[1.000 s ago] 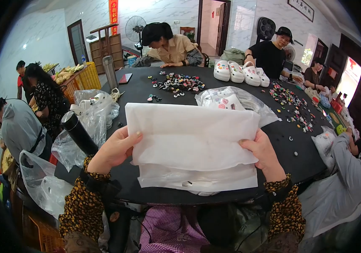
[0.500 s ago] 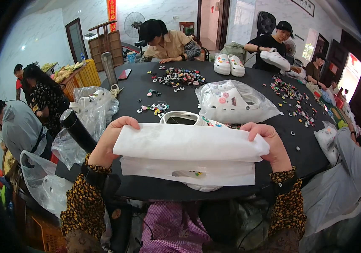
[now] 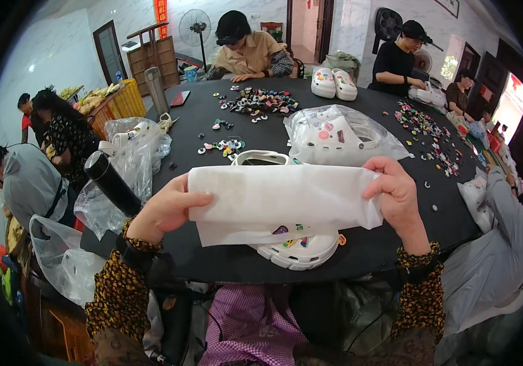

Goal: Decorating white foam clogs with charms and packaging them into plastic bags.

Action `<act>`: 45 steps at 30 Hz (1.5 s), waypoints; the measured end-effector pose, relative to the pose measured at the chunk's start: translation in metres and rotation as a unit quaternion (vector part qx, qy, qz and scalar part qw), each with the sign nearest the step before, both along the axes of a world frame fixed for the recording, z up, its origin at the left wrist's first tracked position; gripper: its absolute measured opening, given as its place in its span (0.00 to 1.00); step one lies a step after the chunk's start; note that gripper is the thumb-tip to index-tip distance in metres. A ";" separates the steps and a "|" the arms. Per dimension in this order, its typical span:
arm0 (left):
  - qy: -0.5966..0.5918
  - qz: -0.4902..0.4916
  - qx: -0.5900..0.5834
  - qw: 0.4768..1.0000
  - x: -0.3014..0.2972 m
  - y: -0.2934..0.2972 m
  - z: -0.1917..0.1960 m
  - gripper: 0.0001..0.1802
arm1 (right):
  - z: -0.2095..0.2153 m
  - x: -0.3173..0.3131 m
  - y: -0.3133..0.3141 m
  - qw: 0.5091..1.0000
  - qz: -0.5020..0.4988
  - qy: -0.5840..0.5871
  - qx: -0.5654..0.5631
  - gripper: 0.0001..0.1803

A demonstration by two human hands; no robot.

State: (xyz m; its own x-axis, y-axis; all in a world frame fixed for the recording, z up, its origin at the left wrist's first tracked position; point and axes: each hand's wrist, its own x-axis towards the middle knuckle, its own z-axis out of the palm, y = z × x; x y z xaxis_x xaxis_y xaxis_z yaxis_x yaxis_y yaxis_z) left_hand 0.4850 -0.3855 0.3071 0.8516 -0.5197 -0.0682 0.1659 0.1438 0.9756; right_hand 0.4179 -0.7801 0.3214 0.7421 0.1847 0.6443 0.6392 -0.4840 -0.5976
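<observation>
A folded white bag (image 3: pixel 283 194) is stretched level between my two hands above the near part of the table. My left hand (image 3: pixel 165 208) grips its left end, thumb on top of the front. At the other end my right hand (image 3: pixel 396 192) pinches the edge, fingers curled round it. Beneath the bag rests a white clog (image 3: pixel 301 251) with colourful charms on its toe. Its middle is hidden by the bag, while the heel opening shows behind. A small orange charm (image 3: pixel 342 240) sits at the clog's right side.
On the black table (image 3: pixel 237 268) lie charm heaps (image 3: pixel 261 102), more charms (image 3: pixel 426 131), bagged white clogs (image 3: pixel 335 135) and a clog pair (image 3: pixel 333 83). A black flask (image 3: pixel 112 183) leans by clear plastic bags (image 3: pixel 93 213) at left. Several people work around.
The bag is folded narrower and raised slightly; its handle hole no longer shows and more of the clog's toe does. The person at back right has lowered a white clog.
</observation>
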 end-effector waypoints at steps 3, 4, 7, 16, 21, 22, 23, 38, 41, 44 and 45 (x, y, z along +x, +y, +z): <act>-0.015 0.033 0.008 0.999 -0.002 -0.007 0.009 0.27 | 0.003 0.001 0.002 0.995 -0.019 -0.074 -0.065 0.13; -0.036 0.049 0.018 0.998 -0.001 -0.007 0.011 0.26 | 0.007 0.000 0.000 0.992 0.004 -0.033 -0.122 0.15; -0.085 0.083 0.027 0.992 -0.001 -0.008 0.016 0.22 | 0.027 -0.007 -0.009 0.980 0.062 0.080 -0.171 0.22; -0.284 0.142 0.067 0.946 -0.021 -0.021 0.064 0.15 | 0.094 -0.021 -0.013 0.935 0.287 0.177 -0.110 0.30; -0.402 0.189 0.118 0.888 -0.021 -0.019 0.077 0.13 | 0.099 -0.029 -0.018 0.917 0.329 0.224 0.028 0.57; -0.434 0.184 0.157 0.868 -0.021 -0.018 0.078 0.12 | 0.100 -0.032 -0.015 0.940 0.243 0.235 0.043 0.59; -0.433 0.186 0.157 0.868 -0.023 -0.020 0.080 0.12 | 0.096 -0.024 -0.011 0.945 0.221 0.237 0.038 0.60; -0.770 0.163 0.198 0.585 -0.057 -0.076 0.067 0.13 | 0.066 0.024 0.058 0.965 0.033 0.211 0.154 0.11; -0.783 0.117 0.261 0.553 -0.058 -0.083 0.045 0.21 | 0.063 0.030 0.080 0.868 0.136 0.242 0.411 0.15; -0.713 0.115 0.282 0.631 -0.061 -0.094 0.029 0.27 | 0.060 0.027 0.094 0.844 0.144 0.230 0.463 0.18; -0.703 0.086 0.287 0.646 -0.061 -0.093 0.027 0.33 | 0.061 0.023 0.097 0.842 0.133 0.226 0.472 0.21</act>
